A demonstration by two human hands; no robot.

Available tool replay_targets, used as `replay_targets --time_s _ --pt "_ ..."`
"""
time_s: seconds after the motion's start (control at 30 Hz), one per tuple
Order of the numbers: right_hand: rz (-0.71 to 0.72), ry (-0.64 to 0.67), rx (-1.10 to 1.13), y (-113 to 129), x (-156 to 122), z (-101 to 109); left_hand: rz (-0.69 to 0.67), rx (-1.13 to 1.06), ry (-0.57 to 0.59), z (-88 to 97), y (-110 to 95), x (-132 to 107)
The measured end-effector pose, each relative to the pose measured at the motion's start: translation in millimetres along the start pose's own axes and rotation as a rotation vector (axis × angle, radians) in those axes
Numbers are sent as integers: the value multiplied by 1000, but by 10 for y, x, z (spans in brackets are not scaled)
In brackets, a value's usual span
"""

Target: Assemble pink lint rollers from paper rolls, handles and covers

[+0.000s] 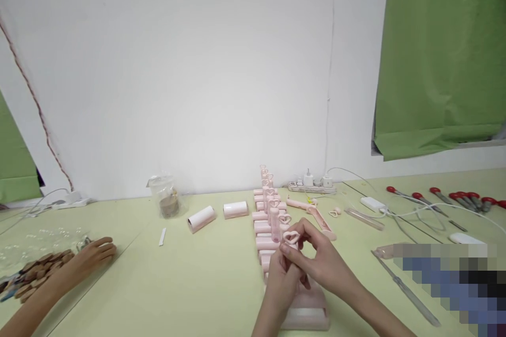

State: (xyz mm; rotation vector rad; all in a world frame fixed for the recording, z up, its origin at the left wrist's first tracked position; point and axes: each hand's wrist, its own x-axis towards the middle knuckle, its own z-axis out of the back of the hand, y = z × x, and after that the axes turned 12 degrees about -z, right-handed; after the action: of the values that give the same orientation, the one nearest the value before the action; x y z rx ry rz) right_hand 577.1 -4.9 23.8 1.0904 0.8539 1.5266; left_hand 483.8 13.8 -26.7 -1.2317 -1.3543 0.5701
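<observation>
My left hand [281, 280] and my right hand [321, 262] meet just above the table's near middle. Both are closed on a small pink part with a heart-shaped loop [291, 237], pinched between the fingertips. Right behind it runs a row of pink rollers with upright heart-topped handles [269, 205], stretching away toward the wall. Under my wrists lies a pink roller case [307, 315].
A co-worker's hand [91, 257] rests at the left beside brown wooden pieces [39, 268] and clear plastic bits. Two white rolls [201, 218], a small bagged jar [168, 200], a power strip [311, 186], red-handled screwdrivers [454, 200], cables and a long metal tool [407, 289] lie on the pale green table [190, 284].
</observation>
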Motion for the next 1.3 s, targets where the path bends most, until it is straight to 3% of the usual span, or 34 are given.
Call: replay_targets --time_s 0.2,0.37,0.67,0.8,0.93,1.03,1.1,1.2,1.3 --pt "78 -40 -30 -95 88 33 -24 -50 12 3 -2 -9" --pt "35 -27 -63 -82 104 58 -2 -90 16 -1 -35 2" --pt "101 178 -304 85 158 220 0 -76 10 -11 -10 8" --pt "95 196 -197 9 120 146 -18 -76 33 16 -12 -6" --pt "77 77 -42 -113 54 4 -51 -228 38 52 24 -33" --pt "1 119 28 -122 13 -43 -6 -325 -53 1 58 -28" --pt "-36 196 70 -97 4 -33 37 -312 -179 -74 64 -12" --pt "3 269 75 -52 24 16 44 -252 -346 -180 46 15" --pt "13 326 58 -24 65 56 40 -229 -395 -220 35 28"
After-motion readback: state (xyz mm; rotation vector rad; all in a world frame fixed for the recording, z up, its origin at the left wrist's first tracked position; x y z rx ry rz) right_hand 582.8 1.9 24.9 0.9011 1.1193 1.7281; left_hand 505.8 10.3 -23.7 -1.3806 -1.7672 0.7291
